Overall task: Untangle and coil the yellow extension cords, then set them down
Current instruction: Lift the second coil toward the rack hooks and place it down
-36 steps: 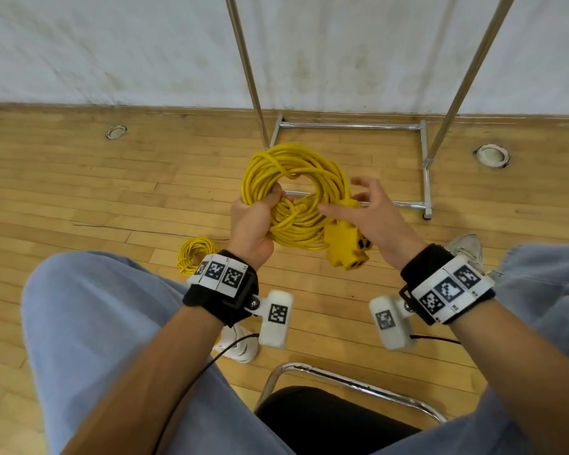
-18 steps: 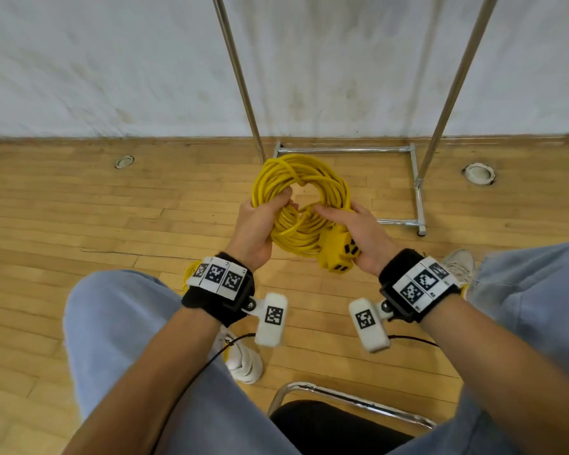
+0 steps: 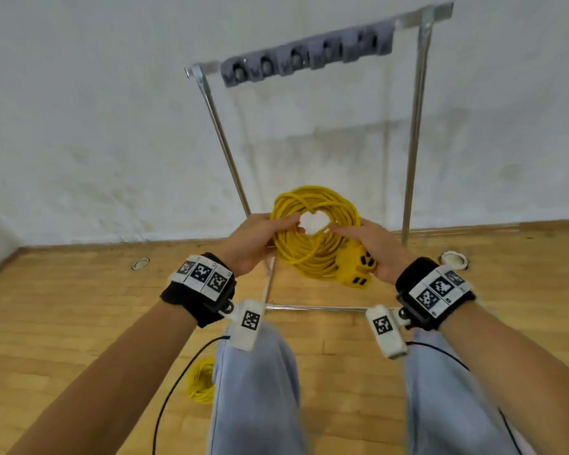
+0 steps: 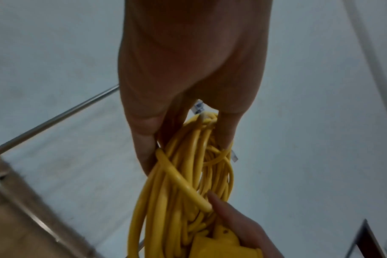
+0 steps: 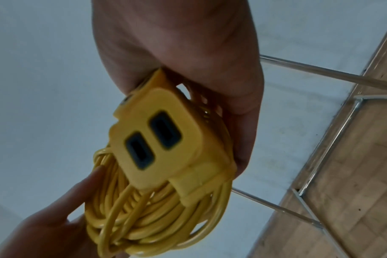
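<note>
A coiled yellow extension cord (image 3: 312,238) is held up in front of the rack, between both hands. My left hand (image 3: 270,231) grips the coil's left side, fingers curled through the ring. My right hand (image 3: 358,234) grips the right side, with the yellow socket block (image 3: 357,267) under its palm. In the left wrist view the left hand (image 4: 188,87) pinches the cord loops (image 4: 188,183). In the right wrist view the right hand (image 5: 188,52) wraps the socket block (image 5: 164,139) and coil (image 5: 155,218). A second yellow coil (image 3: 201,380) lies on the floor by my left leg.
A metal rack (image 3: 411,142) stands at the white wall just beyond the coil, with grey hooks (image 3: 309,57) on its top bar and a base bar (image 3: 316,308) on the wooden floor. My legs in light jeans (image 3: 253,389) fill the lower view. Two round floor fittings (image 3: 140,263) flank the rack.
My right hand went from open beside the coil to gripping it and the socket block. Both hands have lifted the coil higher, toward the rack, and the view has tilted up.
</note>
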